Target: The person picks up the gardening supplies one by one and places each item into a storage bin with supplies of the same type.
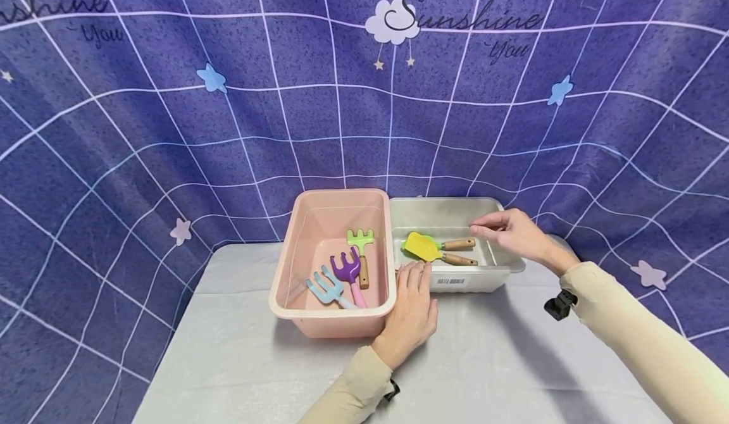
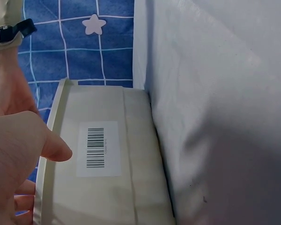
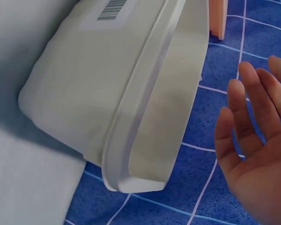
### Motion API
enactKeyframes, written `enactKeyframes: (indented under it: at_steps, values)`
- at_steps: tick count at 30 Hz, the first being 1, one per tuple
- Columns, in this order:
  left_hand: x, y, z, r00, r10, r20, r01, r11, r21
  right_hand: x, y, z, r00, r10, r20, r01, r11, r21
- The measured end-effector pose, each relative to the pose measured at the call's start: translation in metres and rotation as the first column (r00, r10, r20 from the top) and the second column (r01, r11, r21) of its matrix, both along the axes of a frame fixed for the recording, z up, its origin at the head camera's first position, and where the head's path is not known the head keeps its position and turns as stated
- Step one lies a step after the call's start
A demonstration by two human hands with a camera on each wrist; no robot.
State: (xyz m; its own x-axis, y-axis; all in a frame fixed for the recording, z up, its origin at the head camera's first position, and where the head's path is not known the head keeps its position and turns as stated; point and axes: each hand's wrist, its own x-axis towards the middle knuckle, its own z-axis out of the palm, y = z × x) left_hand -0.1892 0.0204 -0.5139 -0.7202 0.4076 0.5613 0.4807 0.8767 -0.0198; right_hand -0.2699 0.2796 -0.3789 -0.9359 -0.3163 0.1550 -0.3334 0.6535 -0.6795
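Observation:
My left hand (image 1: 407, 310) rests at the front left corner of the white bin (image 1: 473, 278), beside the pink bin (image 1: 336, 326). In the left wrist view its fingers (image 2: 24, 202) lie over the rim and the thumb stays on the outer side. My right hand (image 1: 512, 237) hovers over the white bin's right end, holding nothing; the right wrist view shows its fingers loosely bent. Inside the white bin lie a yellow toy shovel (image 1: 422, 247) and, partly under it, a green tool (image 1: 435, 240), its head mostly hidden. Both have wooden handles.
The pink bin holds a green toy rake (image 1: 361, 240), a purple rake (image 1: 346, 267) with a pink handle and a light blue rake (image 1: 327, 288). Both bins stand side by side on a white-covered table (image 1: 239, 348), before a blue grid-patterned curtain (image 1: 319, 120).

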Motion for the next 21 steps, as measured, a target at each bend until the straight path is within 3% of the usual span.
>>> enactKeyframes:
  at_steps: [7, 12, 21]
  values:
    - [0.001, 0.000, 0.002, 1.000, 0.000, 0.009, 0.000, 1.000, 0.009, 0.011, 0.003, -0.004, 0.999, -0.051, 0.018, 0.053, 0.995, -0.084]
    - [0.001, 0.000, 0.002, 1.000, -0.003, 0.012, 0.002, 1.000, 0.019, 0.023, 0.002, -0.008, 0.998, -0.066, -0.011, 0.064, 0.987, -0.150]
    - [0.001, -0.001, 0.002, 1.000, 0.011, 0.000, -0.011, 1.000, -0.008, 0.036, 0.004, -0.018, 0.995, -0.097, -0.029, 0.085, 0.955, -0.285]
